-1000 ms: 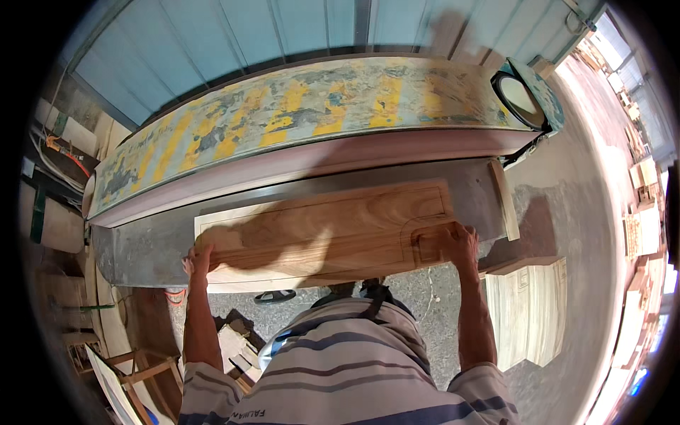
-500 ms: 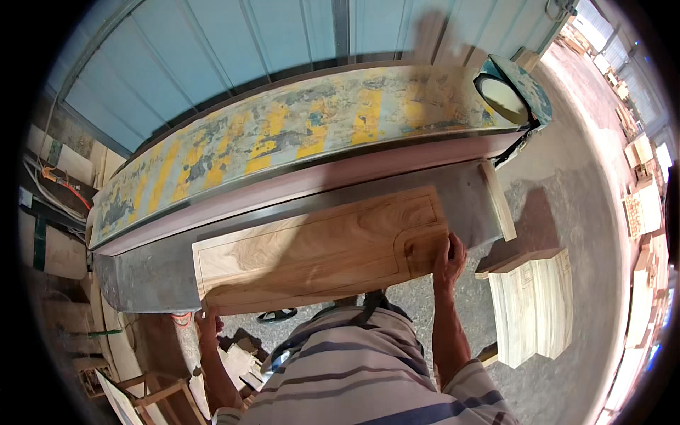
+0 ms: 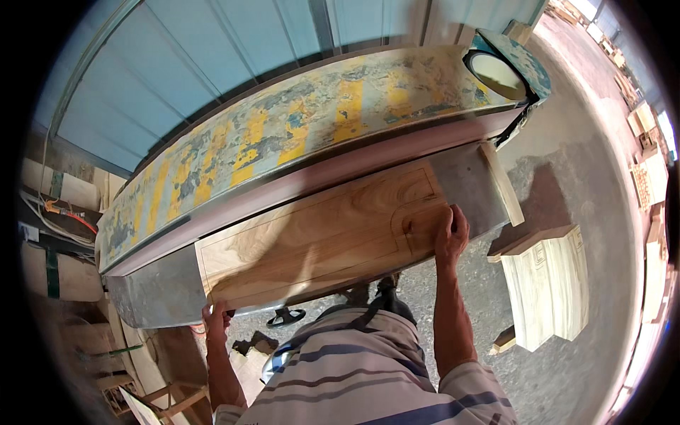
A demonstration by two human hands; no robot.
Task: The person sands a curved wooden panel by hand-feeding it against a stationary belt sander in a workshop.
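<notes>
Long pale-brown wooden panel with a routed rectangular border lies flat on the grey metal machine table, its far edge just under the long machine housing with worn yellow and blue-grey paint. Right hand rests palm down on the panel's right end, fingers spread flat, pressing rather than clasping. Left hand is at the panel's near left corner, fingers curled over the table edge; whether it actually grips the panel cannot be told. Stack of pale carved wooden panels stands on the concrete floor to the right, well apart. Striped shirt fills the lower frame.
</notes>
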